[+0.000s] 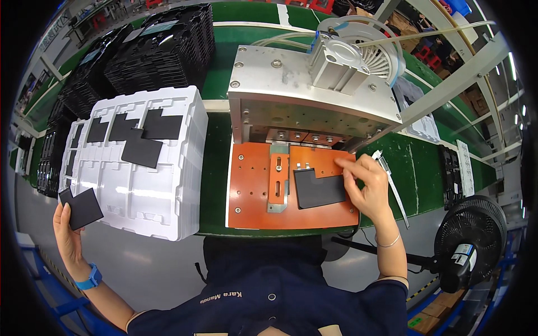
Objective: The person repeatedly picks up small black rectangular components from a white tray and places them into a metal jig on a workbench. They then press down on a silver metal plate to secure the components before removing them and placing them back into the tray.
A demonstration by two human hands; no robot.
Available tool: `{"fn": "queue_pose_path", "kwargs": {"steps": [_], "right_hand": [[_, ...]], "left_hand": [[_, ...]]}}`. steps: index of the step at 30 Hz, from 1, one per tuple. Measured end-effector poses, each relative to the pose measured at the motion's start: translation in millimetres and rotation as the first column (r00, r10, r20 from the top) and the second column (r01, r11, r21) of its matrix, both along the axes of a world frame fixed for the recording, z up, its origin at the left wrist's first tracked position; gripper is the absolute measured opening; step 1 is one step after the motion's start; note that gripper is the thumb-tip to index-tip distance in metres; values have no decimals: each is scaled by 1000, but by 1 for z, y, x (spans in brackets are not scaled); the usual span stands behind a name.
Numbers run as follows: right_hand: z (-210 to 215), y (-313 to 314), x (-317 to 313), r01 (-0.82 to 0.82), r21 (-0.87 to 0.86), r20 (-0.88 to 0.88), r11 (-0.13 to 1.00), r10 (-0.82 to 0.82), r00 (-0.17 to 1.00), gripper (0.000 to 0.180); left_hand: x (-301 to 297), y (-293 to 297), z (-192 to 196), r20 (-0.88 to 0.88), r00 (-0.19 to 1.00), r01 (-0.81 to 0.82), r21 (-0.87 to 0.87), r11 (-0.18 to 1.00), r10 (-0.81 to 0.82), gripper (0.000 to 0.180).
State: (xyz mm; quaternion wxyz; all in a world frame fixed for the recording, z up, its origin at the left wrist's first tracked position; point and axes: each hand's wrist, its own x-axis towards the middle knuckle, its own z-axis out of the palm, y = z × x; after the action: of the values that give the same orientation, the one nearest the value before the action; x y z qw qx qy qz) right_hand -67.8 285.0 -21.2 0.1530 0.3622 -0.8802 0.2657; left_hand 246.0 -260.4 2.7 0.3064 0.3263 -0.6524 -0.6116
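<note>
Right hand (pixel 367 187): fingers narrowed, fingertips pressed on the upper right edge of a notched black sheet (pixel 319 187) lying flat on the orange fixture plate (pixel 252 190), under the metal press (pixel 311 95). Left hand (pixel 67 227): closed on a second black sheet (pixel 83 208), raised clear of the bench, just left of the white foam tray (pixel 145 185) carrying more black sheets (pixel 140 137).
</note>
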Motion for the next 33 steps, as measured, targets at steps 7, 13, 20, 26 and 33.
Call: {"fn": "queue_pose_path", "kwargs": {"steps": [7, 13, 20, 26, 33], "right_hand": [[-8, 9, -14, 28, -107, 2, 994, -28, 1000, 27], [-5, -2, -6, 103, -19, 7, 994, -103, 995, 24], [24, -33, 13, -82, -164, -31, 983, 78, 996, 18], [55, -154, 14, -524, -138, -61, 840, 521, 851, 19], [21, -282, -5, -375, 117, -185, 919, 392, 901, 30]], "left_hand": [[-3, 5, -2, 12, 999, 33, -37, 999, -33, 21], [7, -9, 1, 43, 992, -115, -84, 990, 119, 36], [-33, -37, 20, 238, 957, -81, -323, 943, 164, 30], [-33, -55, 12, 288, 943, -61, -340, 939, 165, 29], [-56, -64, -21, 216, 976, 78, -409, 909, 14, 34]]}}
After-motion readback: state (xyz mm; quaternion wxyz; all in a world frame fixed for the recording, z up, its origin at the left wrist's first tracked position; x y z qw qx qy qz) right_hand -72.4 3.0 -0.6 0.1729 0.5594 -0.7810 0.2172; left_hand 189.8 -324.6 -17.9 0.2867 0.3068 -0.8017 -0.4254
